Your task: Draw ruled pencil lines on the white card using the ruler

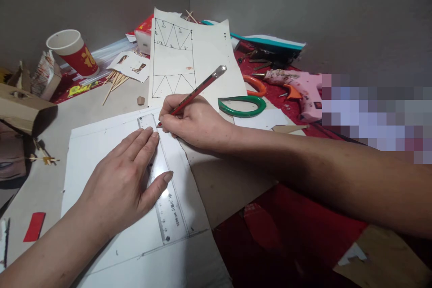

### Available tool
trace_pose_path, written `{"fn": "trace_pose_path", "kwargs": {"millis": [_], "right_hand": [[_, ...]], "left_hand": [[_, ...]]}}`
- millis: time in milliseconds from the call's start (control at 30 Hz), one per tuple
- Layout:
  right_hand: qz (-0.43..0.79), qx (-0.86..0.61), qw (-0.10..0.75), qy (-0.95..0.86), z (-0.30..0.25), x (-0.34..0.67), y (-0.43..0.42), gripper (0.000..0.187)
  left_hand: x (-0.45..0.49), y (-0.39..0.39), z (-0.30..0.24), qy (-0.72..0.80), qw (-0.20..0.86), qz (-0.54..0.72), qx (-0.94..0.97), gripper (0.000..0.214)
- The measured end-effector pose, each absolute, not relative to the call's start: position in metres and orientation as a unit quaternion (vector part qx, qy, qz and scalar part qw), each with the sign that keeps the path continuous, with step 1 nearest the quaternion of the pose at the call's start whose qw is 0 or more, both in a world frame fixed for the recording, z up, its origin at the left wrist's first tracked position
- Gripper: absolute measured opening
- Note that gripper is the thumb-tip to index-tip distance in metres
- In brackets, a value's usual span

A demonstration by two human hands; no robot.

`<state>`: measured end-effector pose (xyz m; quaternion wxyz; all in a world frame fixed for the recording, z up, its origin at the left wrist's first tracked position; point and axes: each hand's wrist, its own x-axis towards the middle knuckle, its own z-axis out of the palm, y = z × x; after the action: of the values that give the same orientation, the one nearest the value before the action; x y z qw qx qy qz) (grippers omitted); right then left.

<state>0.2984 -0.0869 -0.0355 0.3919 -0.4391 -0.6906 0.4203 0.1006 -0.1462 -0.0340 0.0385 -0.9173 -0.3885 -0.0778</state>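
Note:
My left hand (126,180) lies flat, fingers stretched out, pressing a clear plastic ruler (168,216) onto a white sheet of board (101,144). My right hand (192,119) is closed around a red pencil (202,85), whose tip touches the sheet beside the ruler's far end. Just beyond the hands lies a paper with a drawn triangle pattern (189,58).
A red and white paper cup (72,51) stands at the back left beside wooden sticks (113,82). Green-handled scissors (243,104), an orange-handled tool (256,84) and a pink glue gun (300,87) lie at the right. A cardboard box (20,108) sits at the left edge.

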Motion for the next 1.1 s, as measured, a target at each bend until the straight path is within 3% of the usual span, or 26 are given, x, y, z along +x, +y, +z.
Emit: {"fn": "trace_pose_path", "kwargs": {"millis": [1100], "right_hand": [[0.498, -0.44, 0.335, -0.668, -0.026, 0.303, -0.107, 0.01]], "left_hand": [[0.102, -0.146, -0.034, -0.393, 0.041, -0.063, -0.916, 0.065]]}}
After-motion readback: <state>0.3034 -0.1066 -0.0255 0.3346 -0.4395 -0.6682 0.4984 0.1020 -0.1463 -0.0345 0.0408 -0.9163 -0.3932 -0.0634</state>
